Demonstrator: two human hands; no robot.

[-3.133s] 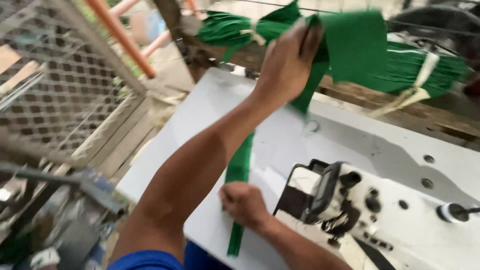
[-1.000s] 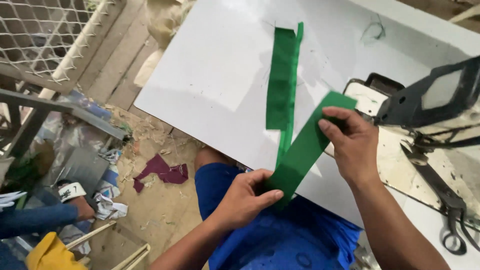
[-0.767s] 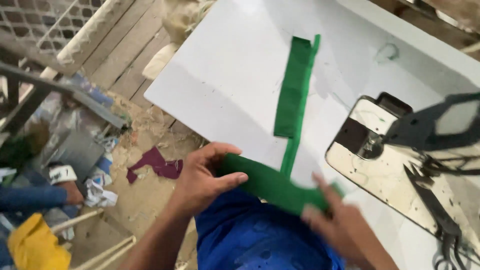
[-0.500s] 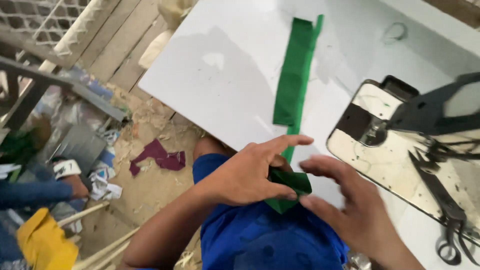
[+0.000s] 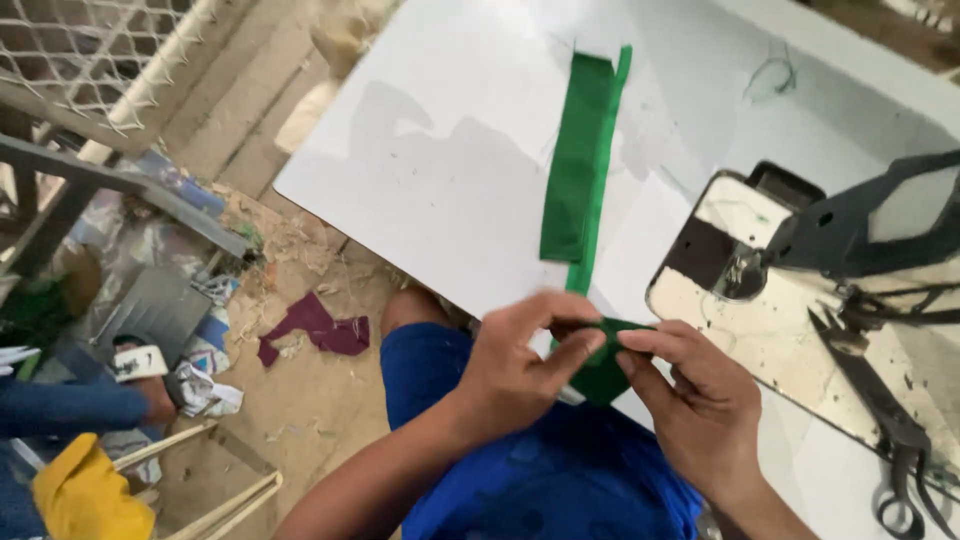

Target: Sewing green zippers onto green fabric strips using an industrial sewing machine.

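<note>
A dirt floor (image 5: 300, 420) littered with scraps lies below the white table (image 5: 440, 170). At the table's near edge, the left hand (image 5: 520, 365) and right hand (image 5: 695, 400) both pinch the folded end of a green fabric strip (image 5: 580, 170), fingers closed on it. The strip is long, narrow, and runs flat away across the table, beside the sewing machine (image 5: 860, 240).

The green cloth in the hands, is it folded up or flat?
Folded: the green cloth is bunched small between the left hand and right hand.
</note>
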